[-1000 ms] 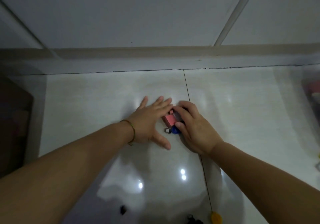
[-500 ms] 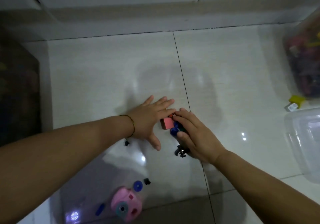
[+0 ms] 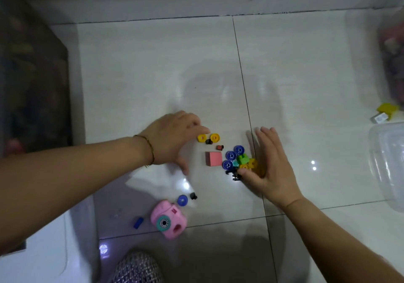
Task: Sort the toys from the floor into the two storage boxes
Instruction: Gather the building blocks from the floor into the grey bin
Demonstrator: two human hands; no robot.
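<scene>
Four blue wheels, one pink camera, one pink block

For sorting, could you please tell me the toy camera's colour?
The toy camera is pink; head view.

Far right of the pink square block, the clear plastic box is cut off by the edge. The right hand hides part of the yellow round pieces.

A block is lying on the floor between the left hand and the right hand, a cluster of wheels sitting just right of it. A toy camera is resting nearer the person, and a storage box is standing far right.
</scene>
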